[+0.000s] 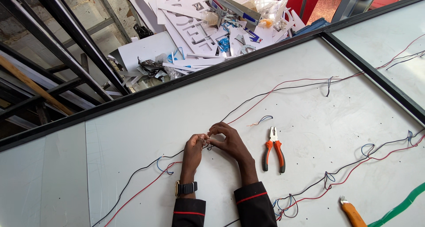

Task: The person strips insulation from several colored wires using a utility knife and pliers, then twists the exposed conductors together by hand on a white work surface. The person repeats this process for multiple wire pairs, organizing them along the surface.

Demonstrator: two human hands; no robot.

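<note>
**Step in hand.** Wire joining, by the look of it. Left hand (193, 148) and right hand (226, 140) meet fingertip to fingertip over the white panel (146, 134). Both are closed narrow, pinching the wire ends (207, 139) between thumb and fingers. The ends are too small to tell bare from sleeved, or twisted from loose. Wristwatch (185, 188) on the left wrist; dark sleeves with a red stripe.

**Task's thing.** Red and black wire pair (265, 94): runs from the panel's lower left, up to the pinch near mid-panel, then on to the upper right. The joint sits just above the panel surface, between the two hands.

**Next move, judged.** Calls for a steady grip on both ends and fine finger work at the joint. If cutting or crimping is wanted, one hand must let go to reach the tool.

**Others around.**
- Pliers (273, 148), orange handles, flat on the panel just right of the right hand, within reach.
- Utility knife (352, 213), orange, at the lower right, well apart.
- Green strip (398, 207), lower right corner.
- Second wire run (354, 165), red and black with blue loops, across the lower right.
- Short blue loop (264, 119) above the pliers.
- Dark frame bar (376, 76) crossing the panel's right side.
- Scrap pile (208, 27) of white cut-out letters and offcuts beyond the far edge.

**In the way.** Nothing lies between hands and pliers. Loose wire loops near the sleeves could snag.
</note>
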